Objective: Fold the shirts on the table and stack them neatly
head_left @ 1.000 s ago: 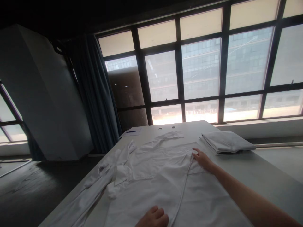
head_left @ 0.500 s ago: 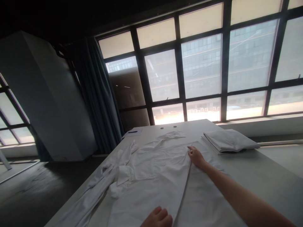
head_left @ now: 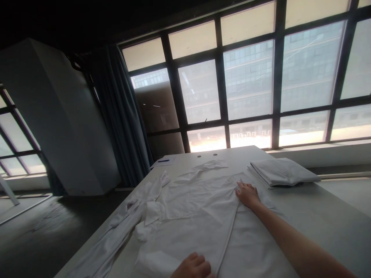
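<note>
A white collared shirt (head_left: 185,231) lies spread on the white table (head_left: 321,216), its collar to the left and a long front edge running between my hands. My right hand (head_left: 248,194) reaches to the far end of that edge, fingers bent and closed on the cloth. Nearer to me, my left hand (head_left: 193,266) is cut off by the bottom of the view. Its fingers are curled down onto the shirt beside the near end of the edge, and their tips are hidden. Wrinkled fabric spreads around both hands.
Folded white cloth (head_left: 284,172) rests at the right of the table. A blue pen (head_left: 164,160) lies on paper at the far left corner. More crumpled white fabric (head_left: 116,227) runs along the left edge. Beyond stand a blue curtain (head_left: 124,116) and large windows.
My right hand has moved slightly right and toward me, and the shirt's edge has shifted right with it. A raised fold shows left of my left hand, which has barely moved.
</note>
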The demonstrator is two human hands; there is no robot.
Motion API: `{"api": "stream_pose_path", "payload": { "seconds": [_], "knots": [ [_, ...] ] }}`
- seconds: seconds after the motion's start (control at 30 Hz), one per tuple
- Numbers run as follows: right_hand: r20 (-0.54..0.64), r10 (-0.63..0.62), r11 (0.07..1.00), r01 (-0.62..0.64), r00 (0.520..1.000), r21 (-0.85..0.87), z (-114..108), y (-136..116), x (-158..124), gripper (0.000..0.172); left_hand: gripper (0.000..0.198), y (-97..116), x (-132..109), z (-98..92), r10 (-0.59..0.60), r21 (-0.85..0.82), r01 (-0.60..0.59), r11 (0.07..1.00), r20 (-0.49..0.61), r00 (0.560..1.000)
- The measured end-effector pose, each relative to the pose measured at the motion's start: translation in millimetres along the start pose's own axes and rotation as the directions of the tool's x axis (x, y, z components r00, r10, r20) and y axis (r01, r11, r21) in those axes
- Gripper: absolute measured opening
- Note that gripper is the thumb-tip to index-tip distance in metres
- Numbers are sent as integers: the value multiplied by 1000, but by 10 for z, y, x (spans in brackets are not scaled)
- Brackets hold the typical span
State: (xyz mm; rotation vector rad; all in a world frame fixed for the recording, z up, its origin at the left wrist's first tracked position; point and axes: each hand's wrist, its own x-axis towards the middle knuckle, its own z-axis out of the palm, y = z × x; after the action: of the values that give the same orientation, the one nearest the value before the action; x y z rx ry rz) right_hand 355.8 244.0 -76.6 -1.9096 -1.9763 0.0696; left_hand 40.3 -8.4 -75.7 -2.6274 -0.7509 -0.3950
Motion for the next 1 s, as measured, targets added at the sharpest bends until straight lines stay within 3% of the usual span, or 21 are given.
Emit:
{"api": "stream_pose_path", "payload": {
  "seconds": [0.07, 0.1, 0.17, 0.23, 0.27, 0.33, 0.43, 0.53, 0.63, 0.67, 0.7, 0.73, 0.77, 0.8, 0.87, 0.93, 1.0],
  "knots": [
    [-4, 7, 1000, -7, 1000, -14, -31, -19, -26, 52, 20, -138, -35, -352, -171, -89, 177, 980, 68, 983],
    [-10, 14, 1000, -14, 1000, -18, -55, -26, -46, 51, 15, -235, -80, -534, -329, -97, 343, 934, 135, 935],
    [-29, 37, 999, -37, 999, -23, -123, -38, -100, 50, 15, -464, -239, -846, -614, -54, 644, 763, 253, 748],
    [-51, 60, 998, -61, 997, -27, -217, -56, -164, 48, 23, -698, -478, -1038, -779, 21, 817, 576, 320, 540],
    [-58, 62, 998, -64, 996, -28, -272, -71, -195, 46, 25, -801, -615, -1083, -820, 42, 866, 499, 345, 456],
    [-50, 34, 999, -35, 998, -30, -389, -118, -245, 40, 32, -957, -884, -1092, -814, 7, 905, 425, 440, 378],
    [49, -103, 995, 104, 993, -7, -555, -262, -322, 28, 45, -1063, -1177, -1016, -784, -44, 932, 361, 527, 328],
    [226, -311, 950, 303, 923, 72, -680, -527, -537, 18, 51, -1077, -1286, -995, -759, -58, 947, 316, 583, 289],
    [375, -514, 857, 482, 771, 182, -738, -896, -1009, 33, 52, -1062, -1280, -1070, -724, -126, 948, 293, 619, 306],
    [423, -580, 811, 543, 697, 217, -740, -1028, -1208, 42, 51, -1054, -1270, -1103, -714, -152, 948, 279, 628, 310],
    [453, -686, 708, 665, 569, 238, -737, -1155, -1409, 49, 51, -1044, -1261, -1133, -701, -172, 953, 249, 646, 300],
    [434, -775, 590, 772, 459, 236, -728, -1274, -1600, 50, 52, -1031, -1255, -1157, -685, -188, 960, 205, 673, 278],
    [362, -844, 484, 853, 395, 196, -717, -1379, -1768, 45, 53, -1019, -1253, -1176, -664, -197, 969, 151, 705, 247],
    [293, -891, 400, 905, 348, 142, -705, -1470, -1905, 38, 54, -1007, -1256, -1189, -640, -205, 974, 93, 737, 216],
    [174, -937, 314, 948, 302, 44, -680, -1605, -2072, 23, 57, -994, -1274, -1201, -599, -225, 974, -3, 781, 179],
    [85, -958, 274, 962, 273, 1, -651, -1686, -2118, 16, 57, -1009, -1303, -1203, -584, -275, 961, -38, 786, 202],
    [1, -977, 214, 977, 214, -21, -602, -1733, -2101, 17, 56, -1053, -1337, -1204, -599, -337, 942, -5, 755, 267]
  ]
}}
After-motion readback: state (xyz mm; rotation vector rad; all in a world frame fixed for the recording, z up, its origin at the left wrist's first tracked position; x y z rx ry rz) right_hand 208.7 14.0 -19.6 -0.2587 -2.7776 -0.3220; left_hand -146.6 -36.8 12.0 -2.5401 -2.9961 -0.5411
